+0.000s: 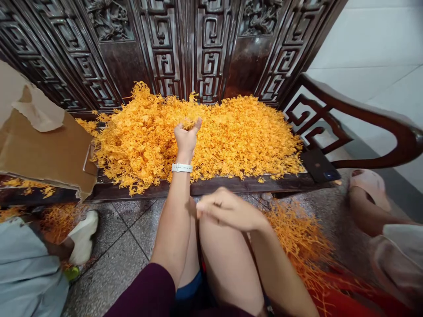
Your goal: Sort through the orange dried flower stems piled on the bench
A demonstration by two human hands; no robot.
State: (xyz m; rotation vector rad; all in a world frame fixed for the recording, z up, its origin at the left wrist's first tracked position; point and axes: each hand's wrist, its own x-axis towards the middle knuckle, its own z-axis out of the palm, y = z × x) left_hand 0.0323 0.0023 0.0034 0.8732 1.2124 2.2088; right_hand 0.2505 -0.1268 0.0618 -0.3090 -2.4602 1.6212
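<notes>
The left hand [187, 137] reaches into the orange heap [231, 136] on the desk [211, 185], its grip closed on a small tuft [189, 123] whose shape is hard to make out. The right hand [228, 210] hovers loosely curled above the knees, and whether it holds anything cannot be told. More strands [297, 237] lie on the floor, cut off by the right leg.

No legible text or labels anywhere.

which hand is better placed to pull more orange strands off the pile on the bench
Left. The left hand is already stretched out onto the orange pile, fingers pinching strands. The right hand sits closed above the knees, off the bench.
</notes>
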